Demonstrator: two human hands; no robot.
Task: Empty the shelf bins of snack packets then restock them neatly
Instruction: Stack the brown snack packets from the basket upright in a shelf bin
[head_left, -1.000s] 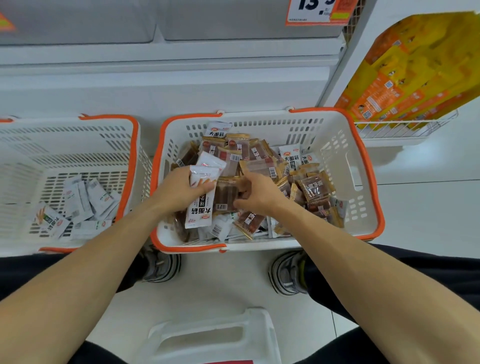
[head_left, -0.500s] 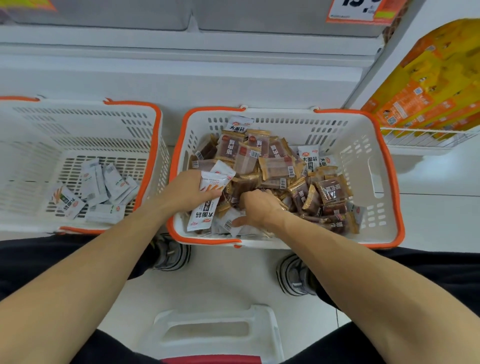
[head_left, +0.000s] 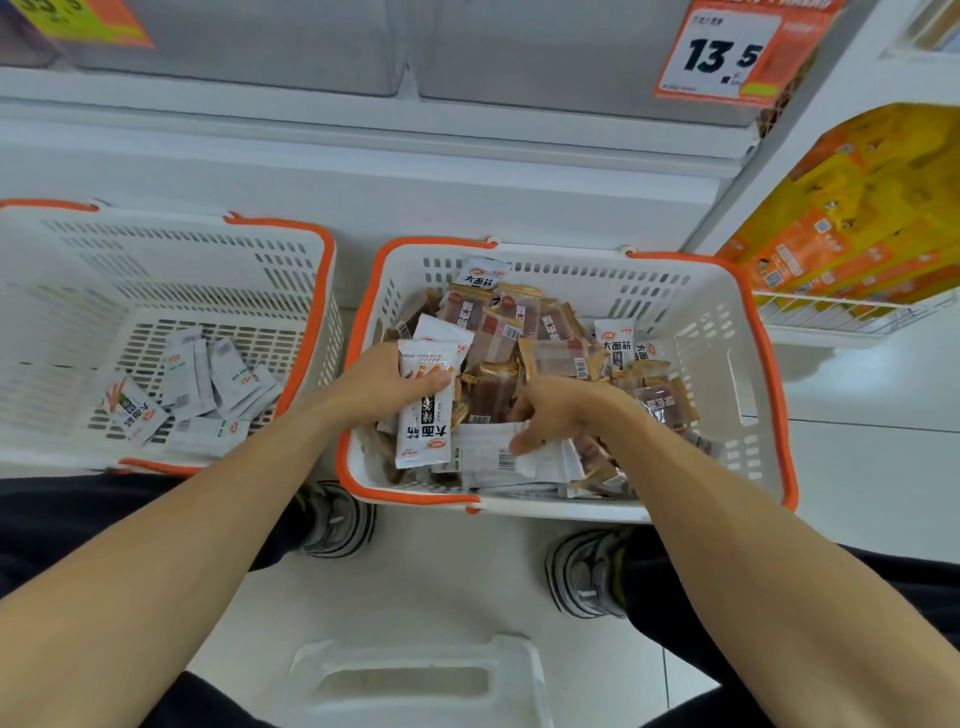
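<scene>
The left hand (head_left: 387, 387) grips a couple of white snack packets (head_left: 426, 410) over the right basket (head_left: 748, 332), which holds a mixed heap of brown packets (head_left: 493, 384). The right hand (head_left: 561, 413) pinches another white packet (head_left: 493, 457) there. The left basket (head_left: 311, 291) holds about seven white packets (head_left: 197, 384).

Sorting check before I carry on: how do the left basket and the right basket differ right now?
The left basket holds only a few white packets lying flat on its floor; the right basket is heaped with brown packets mixed with white ones. Both hands are in the right basket, none in the left: the left hand grips white packets, the right hand touches another. Both baskets are white, slotted, orange-rimmed.
</scene>
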